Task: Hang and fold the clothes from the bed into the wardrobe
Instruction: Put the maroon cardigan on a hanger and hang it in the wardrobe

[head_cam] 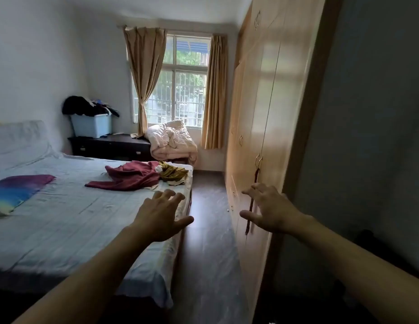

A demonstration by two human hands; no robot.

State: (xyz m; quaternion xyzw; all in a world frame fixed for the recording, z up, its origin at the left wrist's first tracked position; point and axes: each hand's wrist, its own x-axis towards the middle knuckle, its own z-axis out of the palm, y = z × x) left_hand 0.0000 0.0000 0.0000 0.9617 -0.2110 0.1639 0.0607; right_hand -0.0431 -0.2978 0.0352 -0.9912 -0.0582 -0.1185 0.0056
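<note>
A maroon garment (131,177) lies spread on the far right part of the bed (70,213), with an olive-yellow garment (174,173) bunched beside it near the bed's edge. The tall light-wood wardrobe (260,118) runs along the right wall, its doors closed; a dark red strap (251,202) hangs from a door handle. My left hand (160,216) reaches out over the bed's right edge, fingers spread, holding nothing. My right hand (270,210) is stretched toward the wardrobe door near the strap, fingers spread and empty.
A purple-blue cloth (16,190) lies at the bed's left side. A dark dresser (110,147) carries a blue bin (91,125) heaped with clothes. A crumpled quilt (172,142) sits under the window. A narrow strip of floor (208,230) runs between bed and wardrobe.
</note>
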